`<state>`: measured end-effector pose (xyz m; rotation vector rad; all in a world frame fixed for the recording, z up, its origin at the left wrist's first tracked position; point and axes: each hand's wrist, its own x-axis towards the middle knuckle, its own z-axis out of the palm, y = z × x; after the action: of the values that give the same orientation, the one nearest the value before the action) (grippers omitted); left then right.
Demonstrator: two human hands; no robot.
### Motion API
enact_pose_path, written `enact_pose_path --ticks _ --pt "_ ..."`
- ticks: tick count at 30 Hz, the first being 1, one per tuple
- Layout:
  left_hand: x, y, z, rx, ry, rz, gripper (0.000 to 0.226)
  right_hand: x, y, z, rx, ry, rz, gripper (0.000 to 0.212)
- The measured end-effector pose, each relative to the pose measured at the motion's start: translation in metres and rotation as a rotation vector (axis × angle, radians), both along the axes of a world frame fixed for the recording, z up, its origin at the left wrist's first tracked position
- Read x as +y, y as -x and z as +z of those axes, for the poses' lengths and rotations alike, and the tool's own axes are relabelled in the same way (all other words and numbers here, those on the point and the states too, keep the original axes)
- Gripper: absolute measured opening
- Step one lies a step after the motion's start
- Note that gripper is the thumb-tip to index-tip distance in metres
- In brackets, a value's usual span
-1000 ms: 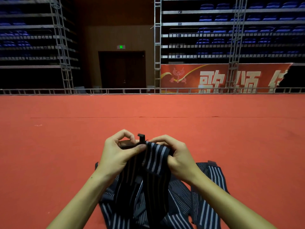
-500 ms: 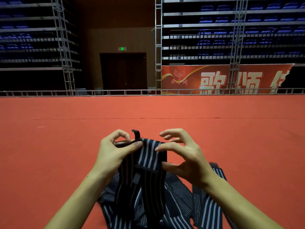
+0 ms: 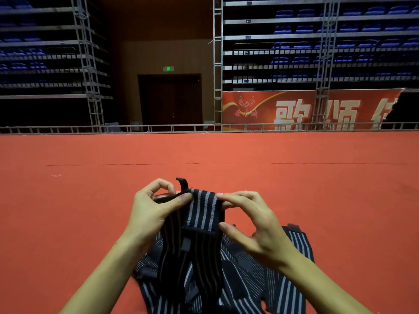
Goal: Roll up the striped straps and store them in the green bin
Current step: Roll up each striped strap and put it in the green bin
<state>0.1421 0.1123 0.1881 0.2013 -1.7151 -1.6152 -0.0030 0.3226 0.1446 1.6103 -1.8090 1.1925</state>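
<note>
I hold a black strap with grey stripes (image 3: 204, 211) up in front of me above the red floor. My left hand (image 3: 154, 214) pinches its top left edge between thumb and fingers. My right hand (image 3: 254, 227) pinches the folded end at its right edge, fingertips on top and thumb below. A small black loop (image 3: 181, 182) sticks up from the strap's top. The strap's tail hangs down between my forearms. More striped straps (image 3: 244, 279) lie in a heap on the floor under my wrists. No green bin shows in view.
Red carpet (image 3: 90, 211) covers the floor all around. A low metal rail (image 3: 158, 128) runs along its far edge. Behind it stand truss towers, tiers of blue seats, a dark door and a red banner (image 3: 294, 109).
My right hand let go of the strap, opened, then came back onto the folded end. The fold now lies lower over the strap's front. My left hand kept its pinch.
</note>
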Motion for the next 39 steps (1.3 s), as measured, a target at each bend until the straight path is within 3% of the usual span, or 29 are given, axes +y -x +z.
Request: enact_pose_path --ticks 5,9,14,18,27,39 --pt "0.001 0.002 -0.003 -0.013 0.011 -0.009 0.039 0.003 -0.005 0.007 -0.138 -0.02 0.178 0.058" --pt "0.0 0.001 -0.004 -0.014 0.015 -0.022 0.039 0.002 0.0 0.007 -0.072 -0.031 0.168 0.052" --pt "0.003 -0.001 -0.003 -0.006 0.021 -0.035 0.039 0.002 0.008 0.0 -0.051 0.011 0.111 0.067" --pt "0.005 -0.001 -0.003 -0.01 0.029 -0.05 0.038 -0.001 0.01 -0.004 -0.052 0.063 0.039 0.059" --pt "0.007 0.002 -0.006 -0.038 0.061 -0.05 0.037 -0.012 0.004 0.01 -0.146 0.171 0.063 0.01" --pt "0.009 0.004 -0.001 0.124 0.005 0.064 0.024 -0.016 -0.016 0.015 -0.436 0.154 0.14 0.004"
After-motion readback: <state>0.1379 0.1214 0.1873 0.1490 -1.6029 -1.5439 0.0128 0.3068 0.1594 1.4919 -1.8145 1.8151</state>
